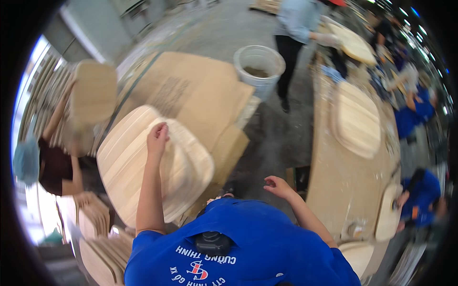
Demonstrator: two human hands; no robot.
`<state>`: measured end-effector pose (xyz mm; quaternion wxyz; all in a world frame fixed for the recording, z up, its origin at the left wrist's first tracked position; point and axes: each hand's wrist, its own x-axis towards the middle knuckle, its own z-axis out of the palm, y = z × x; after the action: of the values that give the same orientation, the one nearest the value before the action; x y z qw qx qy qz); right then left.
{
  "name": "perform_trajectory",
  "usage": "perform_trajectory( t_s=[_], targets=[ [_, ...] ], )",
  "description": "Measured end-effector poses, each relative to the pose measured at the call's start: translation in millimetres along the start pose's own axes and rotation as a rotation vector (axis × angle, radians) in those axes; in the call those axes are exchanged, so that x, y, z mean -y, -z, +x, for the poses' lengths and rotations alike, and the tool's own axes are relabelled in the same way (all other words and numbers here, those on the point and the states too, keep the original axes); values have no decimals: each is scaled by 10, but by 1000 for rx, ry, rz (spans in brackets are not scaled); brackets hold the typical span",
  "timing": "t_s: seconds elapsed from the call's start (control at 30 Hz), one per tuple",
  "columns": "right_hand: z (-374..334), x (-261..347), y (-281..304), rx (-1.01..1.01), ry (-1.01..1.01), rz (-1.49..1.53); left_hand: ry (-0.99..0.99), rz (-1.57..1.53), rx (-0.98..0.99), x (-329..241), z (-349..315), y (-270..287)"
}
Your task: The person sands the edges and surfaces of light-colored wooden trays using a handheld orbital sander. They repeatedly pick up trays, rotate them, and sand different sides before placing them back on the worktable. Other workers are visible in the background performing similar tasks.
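Two pale wooden panels with rounded corners lie partly overlapped at left of centre. The upper wooden panel (191,162) rests askew on the lower wooden panel (124,159), its edge blurred. Over the far part of these panels is my left hand (158,137), its fingers bent and pressed together. What they hold, if anything, cannot be made out, nor whether they touch the wood. My right hand (279,187) hangs in the air over the floor, right of centre, with loosely bent fingers apart and nothing in them.
A cardboard sheet (195,86) lies beyond the panels. Past it stands a whitish bucket (260,62). On the right, a long covered table (334,190) bears stacked panels (358,119). At left, a person lifts a panel (94,90); panel stacks (102,252) stand nearer. Other people work at right.
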<state>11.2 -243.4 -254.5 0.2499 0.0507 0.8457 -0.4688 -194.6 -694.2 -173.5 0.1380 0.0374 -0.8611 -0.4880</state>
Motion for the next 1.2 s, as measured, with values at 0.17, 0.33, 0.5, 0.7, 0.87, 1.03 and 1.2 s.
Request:
perform_trajectory(
  t_s=[0.17, 0.33, 0.5, 0.7, 0.87, 1.03, 1.2],
  targets=[
    [912, 931, -381, 241, 159, 74, 223, 88, -357, 441, -263, 1833],
    [1540, 1867, -842, 460, 206, 339, 579, 896, -357, 868, -922, 2645],
    [1812, 2467, -1366, 390, 160, 282, 646, 599, -358, 1088, -1154, 2564],
    [1884, 2603, -1645, 112, 414, 117, 742, 567, -281, 1284, -982, 2780],
    [1902, 2708, -1595, 214, 378, -14, 809, 449, -265, 1470, -977, 2857],
    [1875, 2778, -1638, 174, 380, -34, 783, 625, -235, 1648, -965, 2817],
    [1827, 2726, -1621, 118, 319, 104, 644, 1008, -208, 1736, -998, 2722]
  ],
)
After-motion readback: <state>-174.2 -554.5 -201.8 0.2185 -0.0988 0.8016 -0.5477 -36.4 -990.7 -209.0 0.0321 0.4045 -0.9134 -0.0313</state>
